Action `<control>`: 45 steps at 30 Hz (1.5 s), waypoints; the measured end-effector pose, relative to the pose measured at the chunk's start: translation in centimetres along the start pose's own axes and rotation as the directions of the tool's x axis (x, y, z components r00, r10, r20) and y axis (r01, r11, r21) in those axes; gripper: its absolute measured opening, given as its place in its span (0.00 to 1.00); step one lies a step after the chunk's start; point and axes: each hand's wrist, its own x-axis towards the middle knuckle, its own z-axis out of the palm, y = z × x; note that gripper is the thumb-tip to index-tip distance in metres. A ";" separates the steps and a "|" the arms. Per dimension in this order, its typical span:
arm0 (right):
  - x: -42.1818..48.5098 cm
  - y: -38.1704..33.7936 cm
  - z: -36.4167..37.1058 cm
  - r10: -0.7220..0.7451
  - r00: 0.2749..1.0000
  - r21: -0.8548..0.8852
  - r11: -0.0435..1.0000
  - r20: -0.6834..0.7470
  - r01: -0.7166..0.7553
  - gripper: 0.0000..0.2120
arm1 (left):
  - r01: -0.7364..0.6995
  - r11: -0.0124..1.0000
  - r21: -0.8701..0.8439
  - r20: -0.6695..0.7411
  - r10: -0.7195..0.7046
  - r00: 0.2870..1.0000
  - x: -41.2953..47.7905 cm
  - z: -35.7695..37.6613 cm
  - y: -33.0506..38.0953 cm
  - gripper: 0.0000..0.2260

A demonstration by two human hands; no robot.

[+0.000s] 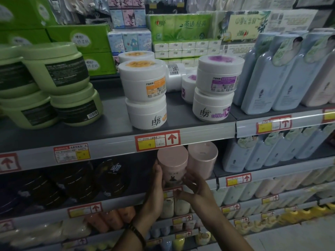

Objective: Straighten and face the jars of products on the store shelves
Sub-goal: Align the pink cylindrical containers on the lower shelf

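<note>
- Left wrist with a dark beaded bracelet [138, 232], lowest in the view.
- Left hand [155, 182]: fingers cupped round the left side of the pink jar [172, 166], holding it.
- Right hand [194, 187]: fingers curled narrowly round the jar's lower right side, holding it.
- The pink jar stands upright at the front edge of the middle shelf [116, 198], lid on, a dark printed figure facing outward.
- Second pink jar [203, 160] just beside it on the right, touching or nearly so.
- Black jars [110, 175] on the same shelf to the left, in shadow.
- Red-and-yellow price tag [157, 142] on the shelf rail directly above.
- Upper shelf: green jars [54, 77] at left; orange-label white jars [145, 95] and purple-label white jars [215, 91], each stacked in twos; pale blue bottles [268, 82] at right.
- Green tissue packs [181, 28] behind.
</note>
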 end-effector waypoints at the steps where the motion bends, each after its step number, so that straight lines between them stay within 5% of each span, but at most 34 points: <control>1: 0.0 0.0 0.0 -0.013 1.000 -0.011 1.000 -0.003 0.012 0.37 | 0.000 1.000 -0.001 -0.005 0.000 1.000 0.0 0.0 0.0 0.20; 4: -0.2 -0.2 -0.2 -0.097 0.993 -0.073 0.993 -0.063 0.092 0.31 | -0.020 1.000 -0.016 -0.032 0.020 0.999 0.1 0.0 0.0 0.22; 7: 0.0 0.2 -1.2 -0.204 0.934 -0.136 0.976 -0.294 0.170 0.26 | -0.034 0.999 -0.036 -0.134 0.029 0.991 -0.1 0.2 -0.2 0.30; 11: 1.1 0.2 -3.5 -0.334 0.818 -0.299 0.931 -0.468 0.209 0.29 | -0.079 0.993 0.088 -0.348 0.105 0.932 -0.5 1.0 -0.8 0.10; 15: 3.0 -0.5 -5.4 -0.312 0.848 -0.361 0.920 -0.429 0.155 0.45 | -0.098 0.979 0.178 -0.427 0.167 0.889 -1.3 1.6 -0.9 0.03; 23: 5.5 -1.6 -6.0 -0.320 0.909 -0.317 0.920 -0.266 0.231 0.44 | -0.156 0.951 0.266 -0.338 0.244 0.909 -2.9 2.8 -0.2 0.03; 29: 6.8 -0.3 -6.7 -0.260 0.934 -0.359 0.919 -0.245 0.161 0.57 | -0.192 0.938 0.289 -0.267 0.272 0.924 -3.3 3.0 0.1 0.06; 39: 7.9 0.1 -6.8 -0.268 0.920 -0.436 0.891 -0.285 0.125 0.54 | -0.122 0.953 0.277 -0.150 0.168 0.974 -2.9 3.4 -0.5 0.08; 45: 7.7 0.0 -6.8 -0.277 0.910 -0.427 0.895 -0.307 0.128 0.50 | -0.049 0.937 0.345 -0.087 0.084 0.993 -2.2 3.5 -1.3 0.18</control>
